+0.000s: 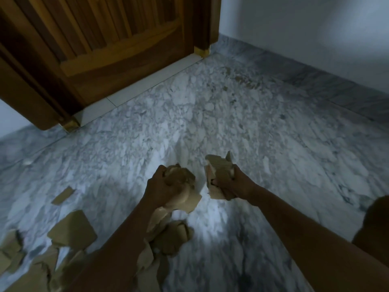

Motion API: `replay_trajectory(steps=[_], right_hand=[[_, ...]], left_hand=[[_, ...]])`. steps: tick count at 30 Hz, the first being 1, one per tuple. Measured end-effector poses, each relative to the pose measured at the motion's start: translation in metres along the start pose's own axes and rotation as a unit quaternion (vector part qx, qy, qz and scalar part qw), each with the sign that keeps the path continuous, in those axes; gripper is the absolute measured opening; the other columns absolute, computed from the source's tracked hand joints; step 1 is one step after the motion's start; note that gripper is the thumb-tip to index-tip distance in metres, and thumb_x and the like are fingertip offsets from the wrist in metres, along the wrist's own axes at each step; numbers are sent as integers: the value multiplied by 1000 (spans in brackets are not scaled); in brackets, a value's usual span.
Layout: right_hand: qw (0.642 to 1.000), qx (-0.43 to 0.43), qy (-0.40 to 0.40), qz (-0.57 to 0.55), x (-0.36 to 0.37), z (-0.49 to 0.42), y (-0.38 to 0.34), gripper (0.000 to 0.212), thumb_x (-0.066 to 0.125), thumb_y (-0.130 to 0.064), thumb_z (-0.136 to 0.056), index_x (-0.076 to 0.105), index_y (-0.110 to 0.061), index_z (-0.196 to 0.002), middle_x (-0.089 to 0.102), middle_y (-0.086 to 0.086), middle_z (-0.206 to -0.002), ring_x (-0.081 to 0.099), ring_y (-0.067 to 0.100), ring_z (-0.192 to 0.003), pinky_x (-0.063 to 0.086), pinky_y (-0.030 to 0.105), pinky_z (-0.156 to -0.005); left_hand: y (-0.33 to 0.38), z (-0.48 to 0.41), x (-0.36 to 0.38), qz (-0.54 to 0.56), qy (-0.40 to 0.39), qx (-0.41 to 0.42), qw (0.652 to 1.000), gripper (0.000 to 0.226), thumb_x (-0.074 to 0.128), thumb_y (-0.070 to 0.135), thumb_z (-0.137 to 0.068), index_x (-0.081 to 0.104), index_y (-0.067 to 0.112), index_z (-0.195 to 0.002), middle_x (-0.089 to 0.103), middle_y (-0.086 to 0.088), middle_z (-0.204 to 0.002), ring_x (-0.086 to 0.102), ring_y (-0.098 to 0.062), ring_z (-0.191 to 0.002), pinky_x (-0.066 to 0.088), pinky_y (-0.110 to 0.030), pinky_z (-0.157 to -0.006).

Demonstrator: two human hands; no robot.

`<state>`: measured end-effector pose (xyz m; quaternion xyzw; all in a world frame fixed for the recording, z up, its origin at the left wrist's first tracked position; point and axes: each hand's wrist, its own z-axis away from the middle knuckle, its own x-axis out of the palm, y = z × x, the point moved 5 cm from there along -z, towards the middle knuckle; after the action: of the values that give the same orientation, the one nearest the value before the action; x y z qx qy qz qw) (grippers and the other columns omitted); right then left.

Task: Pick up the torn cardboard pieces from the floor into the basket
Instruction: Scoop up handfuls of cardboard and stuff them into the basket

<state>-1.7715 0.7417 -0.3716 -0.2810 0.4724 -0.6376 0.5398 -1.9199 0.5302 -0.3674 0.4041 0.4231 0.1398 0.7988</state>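
My left hand [160, 186] grips a crumpled bunch of torn cardboard pieces [185, 192] above the marble floor. My right hand [235, 184] grips a second stack of torn cardboard [219, 167], held a little to the right of the first bunch. Several more brown cardboard pieces [71, 228] lie on the floor at the lower left, and one piece [172, 237] lies under my left forearm. A small strip [62, 195] lies apart, further left. No basket is in view.
A wooden door [101, 49] with a white threshold [134, 87] stands at the upper left. A pale wall [305, 28] with a marble skirting runs along the right. My knee [376, 224] shows at the right edge. Bare marble floor [231, 114] lies ahead.
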Motion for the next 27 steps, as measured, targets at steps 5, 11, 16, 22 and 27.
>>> replay_trajectory(steps=[5, 11, 16, 22, 27], right_hand=[[996, 65, 56, -24, 48, 3, -21, 85, 72, -64, -73, 36, -20, -136, 60, 13, -120, 67, 36, -101, 60, 55, -78], [973, 93, 137, -163, 39, 42, -29, 61, 64, -45, -91, 27, -26, -134, 52, 2, -125, 63, 16, -102, 62, 36, -72], [947, 67, 238, -205, -13, 107, -38, 46, 59, -33, -95, 42, -35, -137, 65, 2, -120, 69, 22, -102, 61, 42, -79], [909, 35, 358, -212, -78, 223, -53, 31, 69, -28, -92, 60, -35, -121, 70, 3, -115, 72, 22, -96, 60, 36, -69], [876, -4, 452, -170, -145, 333, -65, 41, 63, -35, -96, 50, -26, -133, 67, 7, -117, 70, 22, -92, 59, 31, -62]], left_hand=[[26, 3, -1, 175, -35, -16, 984, 63, 86, 29, -70, 48, 17, -119, 62, -3, -111, 65, -19, -98, 58, -37, -79], [68, 3, 14, 236, -173, -14, 956, 76, 82, 37, -69, 37, 18, -127, 58, -11, -123, 65, -27, -107, 56, -49, -90], [139, 11, 56, 175, -268, 58, 946, 73, 81, 38, -77, 28, 26, -127, 54, -4, -122, 62, -24, -110, 55, -48, -93], [236, 66, 117, 143, -355, 144, 913, 70, 74, 37, -84, 24, 29, -132, 54, -1, -122, 62, -19, -105, 56, -40, -87], [345, 148, 177, 106, -393, 246, 880, 59, 66, 36, -90, 19, 29, -126, 51, 9, -113, 62, -11, -100, 56, -37, -85]])
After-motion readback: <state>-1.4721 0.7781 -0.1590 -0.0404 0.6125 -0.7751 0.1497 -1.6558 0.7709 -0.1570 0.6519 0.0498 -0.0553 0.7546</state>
